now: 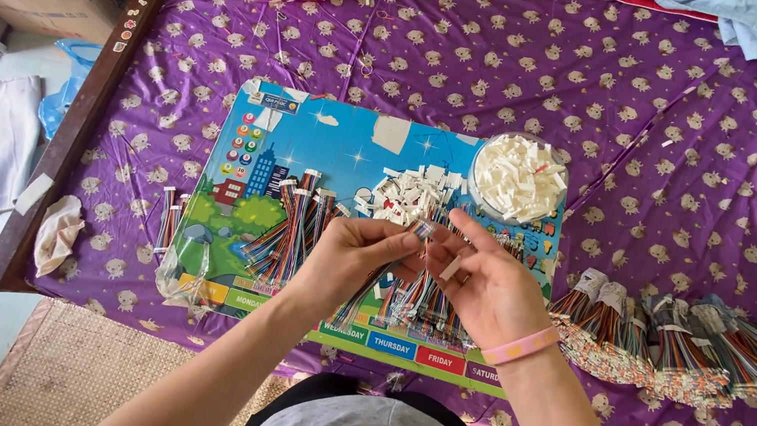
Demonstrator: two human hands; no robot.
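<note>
Your left hand (354,252) and right hand (479,282) pinch one wire bundle (423,229) between them, its length trailing toward you.

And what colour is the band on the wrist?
Pink. The band sits on the right wrist, clearest in the head view.

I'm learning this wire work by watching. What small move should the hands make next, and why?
Probably seat the white connector onto the wire end: both the left hand and right hand pinch that ribbon's tip, with the connector ready in the right fingers.
</note>
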